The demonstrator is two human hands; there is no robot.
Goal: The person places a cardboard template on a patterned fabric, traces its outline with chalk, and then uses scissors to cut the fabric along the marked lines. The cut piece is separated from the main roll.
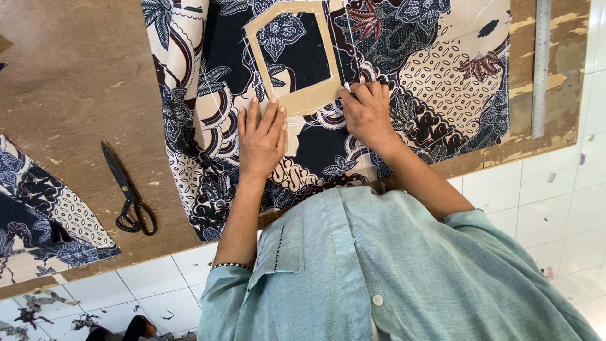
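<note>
A patterned batik cloth (pixel 429 76) in navy, cream and maroon lies spread on a brown wooden board (pixel 69 82). On the cloth rests a tan cardboard template (pixel 309 98), a frame shape with its middle cut out. My left hand (pixel 261 136) lies flat with fingers spread, pressing the template's lower edge and the cloth. My right hand (pixel 366 112) pinches a small white piece of chalk (pixel 346 86) against the template's lower right corner.
Black scissors (pixel 129 192) lie on the board to the left. Another piece of the same patterned cloth (pixel 44 215) sits at the far left edge. A long metal ruler (pixel 541 66) lies at the right. White floor tiles (pixel 543 202) with cloth scraps show below.
</note>
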